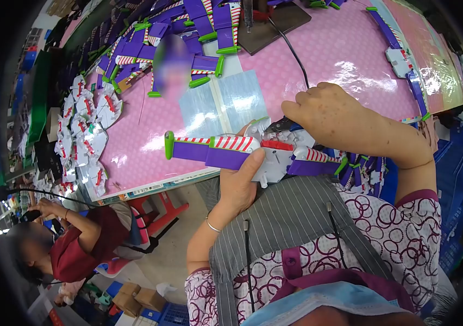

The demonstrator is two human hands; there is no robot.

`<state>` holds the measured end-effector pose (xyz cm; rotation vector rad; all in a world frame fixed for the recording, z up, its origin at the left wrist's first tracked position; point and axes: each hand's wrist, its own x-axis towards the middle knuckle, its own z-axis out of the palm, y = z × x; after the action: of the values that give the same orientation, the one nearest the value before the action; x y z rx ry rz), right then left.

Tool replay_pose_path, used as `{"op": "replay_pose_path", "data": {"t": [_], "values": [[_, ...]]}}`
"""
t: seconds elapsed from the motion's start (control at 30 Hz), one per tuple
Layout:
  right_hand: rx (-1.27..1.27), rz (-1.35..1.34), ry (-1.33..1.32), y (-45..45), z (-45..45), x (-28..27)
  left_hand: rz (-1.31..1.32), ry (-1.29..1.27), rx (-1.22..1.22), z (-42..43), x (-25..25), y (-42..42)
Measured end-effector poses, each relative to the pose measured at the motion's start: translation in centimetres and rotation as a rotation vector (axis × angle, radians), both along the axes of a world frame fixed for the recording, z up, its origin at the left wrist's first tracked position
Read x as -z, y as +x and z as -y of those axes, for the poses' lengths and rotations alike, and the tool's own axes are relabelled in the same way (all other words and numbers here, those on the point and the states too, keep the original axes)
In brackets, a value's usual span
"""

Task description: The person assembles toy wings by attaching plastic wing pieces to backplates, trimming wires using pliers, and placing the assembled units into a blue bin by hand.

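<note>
Winged toy (276, 163) by edge of pink tabletop (345, 60); co-worker (87, 236), boxes (151, 299) left.

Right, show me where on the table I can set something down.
The widest bare patch of table lies between the cable and the winged toy at far right. A smaller, nearly bare one lies between the white parts and the held toy. Crowded: top left, under heaped purple wings, and around the left hand and right hand.

No text, label, brand, number or sign is legible; the markings (143, 189) along the bench (158, 157) edge are too small to read.
</note>
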<state>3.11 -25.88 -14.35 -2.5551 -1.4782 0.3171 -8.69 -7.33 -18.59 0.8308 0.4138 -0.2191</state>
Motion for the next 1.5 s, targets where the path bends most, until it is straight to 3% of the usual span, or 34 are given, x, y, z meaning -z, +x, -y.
{"op": "replay_pose_path", "data": {"t": [0.43,0.5,0.6,0.87,0.93,1.03,1.17,1.3,1.5], "values": [[0.062,-0.048,-0.019,0.4,0.5,0.8,-0.132,0.109,-0.062,0.1,1.6,-0.4],[0.040,-0.095,0.192,0.4,1.5,1.5,-0.172,0.141,-0.026,0.6,0.9,-0.1],[0.082,-0.032,0.111,0.1,2.4,1.1,-0.130,0.178,0.052,1.5,-0.4,1.0],[0.454,0.131,0.307,-3.2,5.6,0.8,-0.158,0.035,0.181,3.6,-1.2,3.6],[0.748,-0.251,0.423,-5.1,5.7,-0.3,-0.145,0.033,0.231,4.4,-0.2,3.8],[0.857,-0.478,0.558,-5.8,7.5,0.1,-0.093,-0.085,0.363,5.6,0.1,4.4],[1.152,-0.204,0.644,-4.2,11.8,1.5,0.155,-0.115,0.562,4.3,-0.3,4.7],[1.267,-0.006,0.588,0.6,15.1,2.2,0.180,0.038,0.631,0.2,0.0,3.0],[1.335,0.061,0.475,3.9,19.8,2.9,0.111,0.282,0.339,-5.8,-1.6,-1.2]]}}
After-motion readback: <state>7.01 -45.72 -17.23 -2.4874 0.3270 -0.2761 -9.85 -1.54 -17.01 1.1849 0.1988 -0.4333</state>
